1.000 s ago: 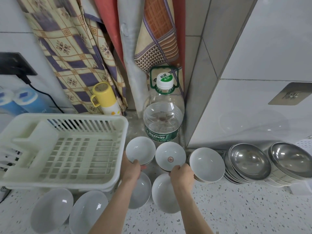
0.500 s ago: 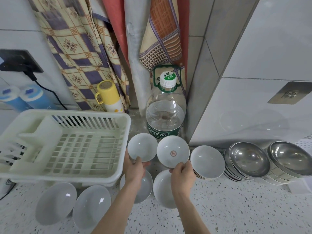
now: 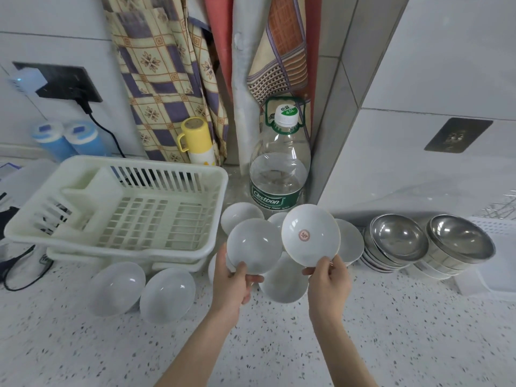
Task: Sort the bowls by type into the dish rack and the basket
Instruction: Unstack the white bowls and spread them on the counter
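My left hand (image 3: 231, 283) grips a plain white ceramic bowl (image 3: 254, 245) by its lower rim, lifted off the counter and tilted toward me. In my right hand (image 3: 328, 280) is a second white bowl with a red mark (image 3: 310, 235) at its centre, also raised and tilted. Beneath them more white bowls stay on the counter (image 3: 284, 283), (image 3: 240, 215), (image 3: 350, 240). Two white bowls (image 3: 117, 287), (image 3: 167, 294) lean in front of the cream plastic dish rack (image 3: 117, 208), which holds nothing. Two stacks of steel bowls (image 3: 398, 241), (image 3: 459, 241) stand at the right.
A large water bottle (image 3: 279, 174) stands behind the bowls against a grey tiled corner. A yellow flask (image 3: 196, 141) and two blue-capped containers (image 3: 69, 138) line the back wall. A black cable (image 3: 16, 269) runs left of the rack. A white perforated basket edge (image 3: 499, 233) shows far right.
Both hands have lifted their bowls up off the counter and toward me, tilting them so the insides face the camera. The view has shifted slightly right and closer.
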